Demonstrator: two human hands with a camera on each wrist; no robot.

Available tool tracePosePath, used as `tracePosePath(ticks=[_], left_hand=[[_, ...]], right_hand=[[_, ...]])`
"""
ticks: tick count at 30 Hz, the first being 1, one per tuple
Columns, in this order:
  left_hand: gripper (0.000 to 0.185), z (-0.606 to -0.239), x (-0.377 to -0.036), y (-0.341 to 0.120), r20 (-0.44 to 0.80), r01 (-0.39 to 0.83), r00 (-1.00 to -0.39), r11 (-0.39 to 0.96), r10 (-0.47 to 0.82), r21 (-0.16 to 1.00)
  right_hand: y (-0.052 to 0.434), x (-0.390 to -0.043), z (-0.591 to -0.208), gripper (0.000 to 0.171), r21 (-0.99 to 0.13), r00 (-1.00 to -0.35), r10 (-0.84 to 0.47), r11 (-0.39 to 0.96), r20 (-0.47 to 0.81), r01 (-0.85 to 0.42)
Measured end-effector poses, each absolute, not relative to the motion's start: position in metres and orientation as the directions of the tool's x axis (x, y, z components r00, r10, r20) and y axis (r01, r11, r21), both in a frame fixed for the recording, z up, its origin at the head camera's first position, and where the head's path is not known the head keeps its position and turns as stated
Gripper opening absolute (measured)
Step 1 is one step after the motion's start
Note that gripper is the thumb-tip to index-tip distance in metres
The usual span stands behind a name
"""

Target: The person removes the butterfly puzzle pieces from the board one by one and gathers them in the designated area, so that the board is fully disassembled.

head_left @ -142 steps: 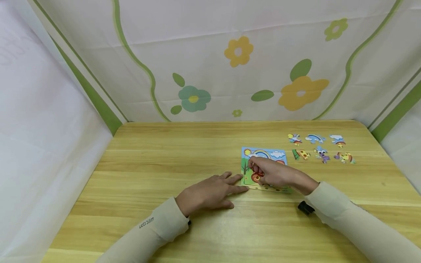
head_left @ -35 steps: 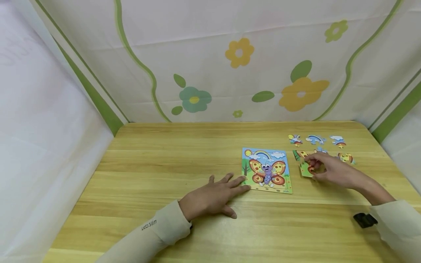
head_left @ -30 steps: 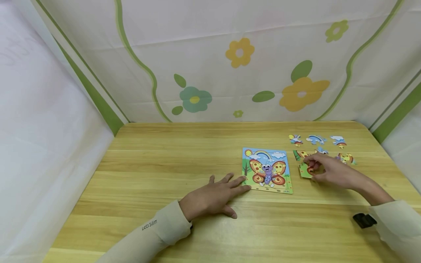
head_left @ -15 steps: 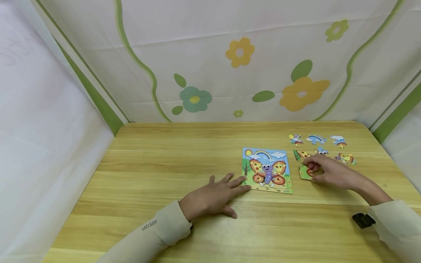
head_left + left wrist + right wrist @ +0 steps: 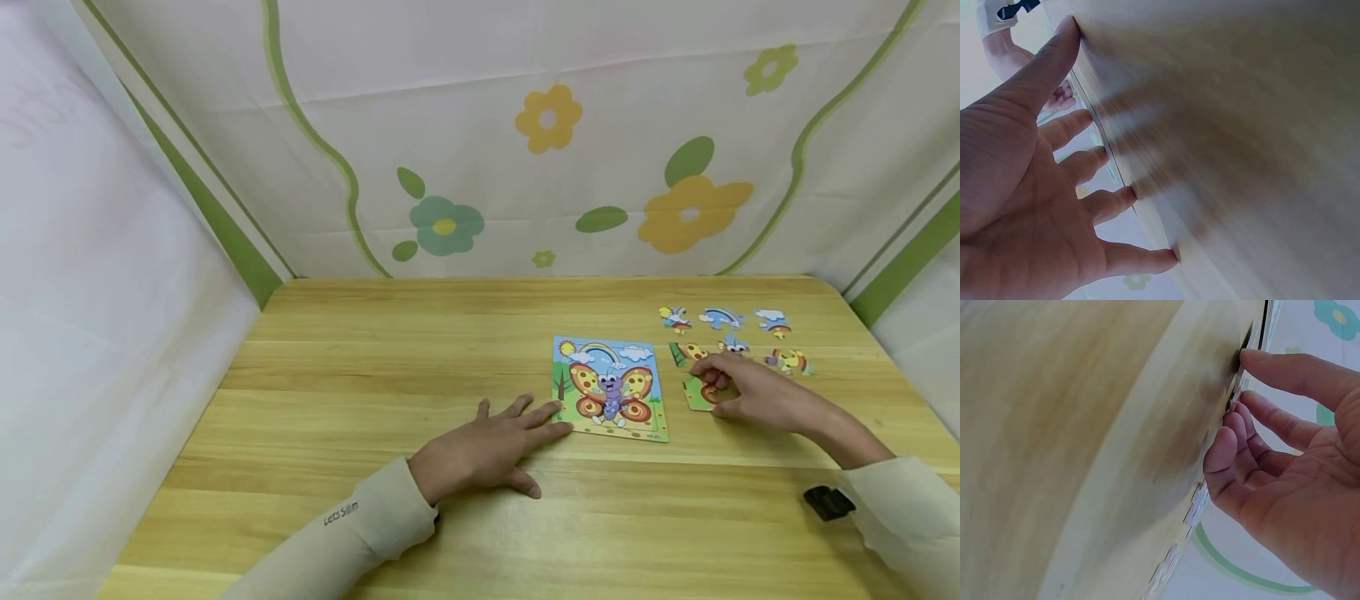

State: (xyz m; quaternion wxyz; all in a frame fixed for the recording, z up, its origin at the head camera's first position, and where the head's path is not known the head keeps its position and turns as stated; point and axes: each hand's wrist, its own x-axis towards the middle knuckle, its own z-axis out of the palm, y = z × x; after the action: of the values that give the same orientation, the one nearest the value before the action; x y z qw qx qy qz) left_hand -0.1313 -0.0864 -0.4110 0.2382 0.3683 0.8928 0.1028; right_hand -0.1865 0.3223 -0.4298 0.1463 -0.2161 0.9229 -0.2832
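Note:
A square butterfly picture puzzle board (image 5: 611,390) lies on the wooden table in the head view. My left hand (image 5: 491,447) rests palm down with spread fingers, two fingertips touching the board's lower left edge. To the right of the board, my right hand (image 5: 768,398) pinches a green and red puzzle piece (image 5: 699,395) between thumb and forefinger, low over the table. The hand covers part of that piece. In the right wrist view the other fingers (image 5: 1219,450) are bent, and the piece shows only as a thin edge by the fingertips.
Behind the right hand, several loose puzzle pieces lie in two rows, among them a rainbow piece (image 5: 722,318), a cloud piece (image 5: 771,322) and a yellow wing piece (image 5: 790,361). A flower-patterned cloth (image 5: 480,150) hangs along the table's back edge.
Earlier the right hand was over the board; it has since moved right with a puzzle piece. Over the last second the piece has come down closer to the table. The left hand stays put.

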Motion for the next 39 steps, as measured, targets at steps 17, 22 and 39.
tracePosePath(ticks=[17, 22, 39], left_hand=[[0.088, -0.411, -0.129, -0.083, -0.348, 0.628, -0.613, 0.705, 0.710, 0.330], [0.085, -0.409, -0.128, -0.082, -0.334, 0.670, -0.605, 0.689, 0.723, 0.278], [0.087, -0.413, -0.137, -0.077, -0.326, 0.689, -0.561, 0.647, 0.761, 0.327]], right_hand=[[0.312, -0.184, -0.423, 0.044, -0.551, -0.892, -0.444, 0.768, -0.089, -0.327], [0.293, -0.182, -0.418, 0.042, -0.551, -0.881, -0.469, 0.752, -0.060, -0.363], [0.221, -0.182, -0.416, 0.039, -0.641, -0.781, -0.622, 0.623, -0.059, -0.448]])
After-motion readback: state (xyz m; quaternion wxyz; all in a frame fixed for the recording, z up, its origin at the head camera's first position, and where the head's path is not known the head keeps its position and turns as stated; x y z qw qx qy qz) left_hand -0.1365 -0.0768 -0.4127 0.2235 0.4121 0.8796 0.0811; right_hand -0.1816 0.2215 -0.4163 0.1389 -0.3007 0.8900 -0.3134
